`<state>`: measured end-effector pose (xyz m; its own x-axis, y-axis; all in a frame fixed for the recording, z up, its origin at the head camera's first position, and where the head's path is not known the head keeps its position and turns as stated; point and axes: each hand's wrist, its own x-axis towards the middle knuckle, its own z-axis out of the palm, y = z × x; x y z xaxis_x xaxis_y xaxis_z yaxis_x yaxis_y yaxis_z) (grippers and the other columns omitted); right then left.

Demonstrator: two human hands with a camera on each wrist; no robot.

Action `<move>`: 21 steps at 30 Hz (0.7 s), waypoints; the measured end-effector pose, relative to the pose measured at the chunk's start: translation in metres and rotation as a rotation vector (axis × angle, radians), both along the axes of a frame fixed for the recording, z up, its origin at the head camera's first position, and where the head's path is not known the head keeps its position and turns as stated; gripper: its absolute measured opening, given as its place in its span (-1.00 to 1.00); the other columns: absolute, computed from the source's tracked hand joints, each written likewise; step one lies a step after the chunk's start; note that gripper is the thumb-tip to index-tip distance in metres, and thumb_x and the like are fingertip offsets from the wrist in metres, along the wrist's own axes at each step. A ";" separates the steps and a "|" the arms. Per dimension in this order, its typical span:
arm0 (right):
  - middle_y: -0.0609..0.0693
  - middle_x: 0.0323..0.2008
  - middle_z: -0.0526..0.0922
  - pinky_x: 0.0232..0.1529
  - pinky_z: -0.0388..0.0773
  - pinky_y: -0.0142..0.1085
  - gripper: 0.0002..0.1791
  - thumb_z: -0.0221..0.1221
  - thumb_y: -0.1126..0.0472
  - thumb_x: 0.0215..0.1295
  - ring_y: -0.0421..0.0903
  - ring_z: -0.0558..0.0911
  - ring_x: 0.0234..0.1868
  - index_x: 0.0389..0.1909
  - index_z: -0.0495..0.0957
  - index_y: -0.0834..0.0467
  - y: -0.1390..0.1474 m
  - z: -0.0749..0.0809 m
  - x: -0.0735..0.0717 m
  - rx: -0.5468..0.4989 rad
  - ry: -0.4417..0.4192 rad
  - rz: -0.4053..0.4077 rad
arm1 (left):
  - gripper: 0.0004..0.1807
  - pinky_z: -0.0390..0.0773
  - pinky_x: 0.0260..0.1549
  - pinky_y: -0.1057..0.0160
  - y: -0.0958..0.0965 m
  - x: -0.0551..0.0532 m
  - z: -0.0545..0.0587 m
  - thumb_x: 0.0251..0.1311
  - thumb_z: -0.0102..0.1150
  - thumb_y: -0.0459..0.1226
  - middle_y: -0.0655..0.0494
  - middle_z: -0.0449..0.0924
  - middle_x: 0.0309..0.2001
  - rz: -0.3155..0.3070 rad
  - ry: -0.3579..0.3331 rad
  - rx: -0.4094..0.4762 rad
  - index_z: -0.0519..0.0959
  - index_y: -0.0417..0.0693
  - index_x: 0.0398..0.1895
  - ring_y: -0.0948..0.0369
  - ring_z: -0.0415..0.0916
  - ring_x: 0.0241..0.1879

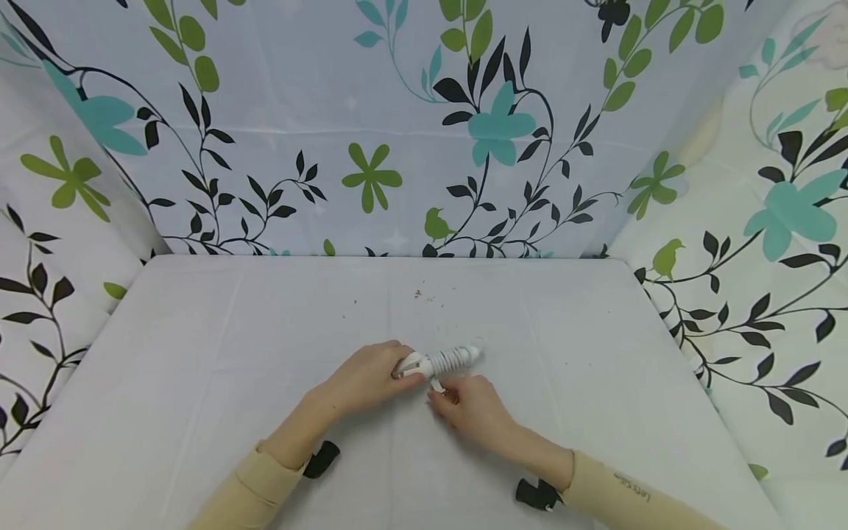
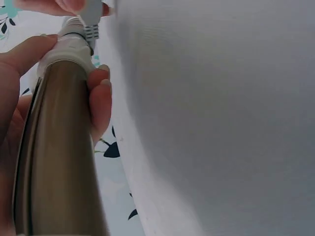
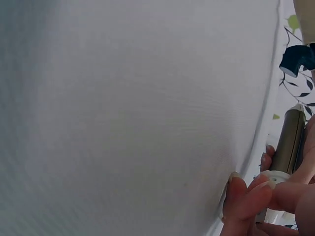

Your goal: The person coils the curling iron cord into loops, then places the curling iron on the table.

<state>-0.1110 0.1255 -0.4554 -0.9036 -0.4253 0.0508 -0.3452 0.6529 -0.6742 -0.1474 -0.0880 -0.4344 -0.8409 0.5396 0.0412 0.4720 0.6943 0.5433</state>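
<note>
My left hand (image 1: 377, 375) grips a curling iron with a white body and a brownish-gold barrel (image 2: 66, 147); its thumb and fingers wrap around it near the white collar (image 2: 66, 54). Coils of pale cord (image 1: 453, 360) wind around the white handle, which points away to the right. Just below the coils, my right hand (image 1: 473, 412) pinches a white cord plug (image 2: 91, 14) with a ribbed neck between thumb and fingers. In the right wrist view the right fingers (image 3: 246, 199) are bent close beside the collar and partly hide the handle.
A white-covered table (image 1: 199, 397) lies under both hands, with small brown crumbs (image 1: 419, 294) beyond the curling iron. Leaf-patterned cloth (image 1: 371, 177) hangs behind and along both sides. Black wrist mounts (image 1: 322, 460) show beneath the forearms.
</note>
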 end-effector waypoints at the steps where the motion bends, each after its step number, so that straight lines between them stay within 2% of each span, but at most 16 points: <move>1: -0.26 -0.79 0.28 -0.68 0.13 -0.48 -0.65 0.23 0.20 0.35 -0.41 0.21 -0.74 -0.65 0.43 0.08 -0.001 -0.001 0.000 0.025 0.032 -0.004 | -0.71 0.39 -0.42 0.32 0.000 0.000 -0.002 0.27 0.29 -0.03 0.29 0.47 -0.36 0.005 -0.003 -0.002 0.64 -0.01 -0.12 0.32 0.35 -0.44; 4: -0.26 -0.77 0.18 -0.66 0.04 -0.48 -0.58 0.24 0.22 0.33 -0.39 0.11 -0.72 -0.69 0.32 0.06 -0.003 -0.003 0.001 0.098 0.104 -0.005 | -0.67 0.38 -0.41 0.31 -0.002 0.000 -0.008 0.22 0.34 -0.01 0.30 0.46 -0.35 0.008 0.006 -0.021 0.61 -0.01 -0.11 0.32 0.35 -0.44; 6: -0.25 -0.76 0.18 -0.67 0.04 -0.48 -0.59 0.24 0.23 0.34 -0.38 0.12 -0.72 -0.68 0.32 0.06 -0.004 -0.004 0.001 0.136 0.139 0.006 | -0.65 0.37 -0.42 0.32 -0.003 0.000 -0.012 0.20 0.36 0.00 0.30 0.44 -0.36 -0.003 0.042 -0.048 0.58 -0.01 -0.12 0.31 0.34 -0.45; 10: -0.23 -0.73 0.24 -0.70 0.10 -0.47 -0.66 0.23 0.25 0.34 -0.36 0.17 -0.72 -0.62 0.38 0.09 -0.008 -0.005 0.001 0.183 0.182 0.028 | -0.63 0.34 -0.48 0.30 -0.003 -0.001 -0.017 0.21 0.34 0.03 0.24 0.40 -0.39 -0.029 0.158 -0.127 0.53 -0.04 -0.19 0.29 0.30 -0.49; 13: -0.22 -0.73 0.25 -0.70 0.13 -0.47 -0.67 0.22 0.25 0.34 -0.35 0.19 -0.71 -0.62 0.38 0.08 -0.010 -0.005 0.001 0.204 0.202 0.033 | -0.59 0.33 -0.53 0.28 -0.002 -0.001 -0.017 0.21 0.32 0.06 0.17 0.38 -0.38 -0.018 0.218 -0.180 0.52 -0.08 -0.22 0.28 0.28 -0.53; 16: -0.23 -0.74 0.23 -0.71 0.12 -0.48 -0.62 0.21 0.24 0.35 -0.35 0.19 -0.72 -0.66 0.35 0.06 -0.010 -0.004 0.001 0.219 0.208 0.034 | -0.52 0.34 -0.55 0.26 0.001 0.001 -0.016 0.20 0.31 0.09 0.11 0.41 -0.37 -0.004 0.268 -0.225 0.55 -0.15 -0.16 0.25 0.28 -0.54; 21: -0.24 -0.77 0.22 -0.71 0.10 -0.48 -0.57 0.21 0.21 0.35 -0.36 0.18 -0.73 -0.71 0.31 0.02 -0.006 -0.003 0.000 0.245 0.261 0.046 | -0.42 0.43 -0.56 0.19 0.003 0.003 -0.014 0.19 0.31 0.12 0.07 0.54 -0.38 0.001 0.415 -0.306 0.58 -0.22 -0.03 0.16 0.44 -0.50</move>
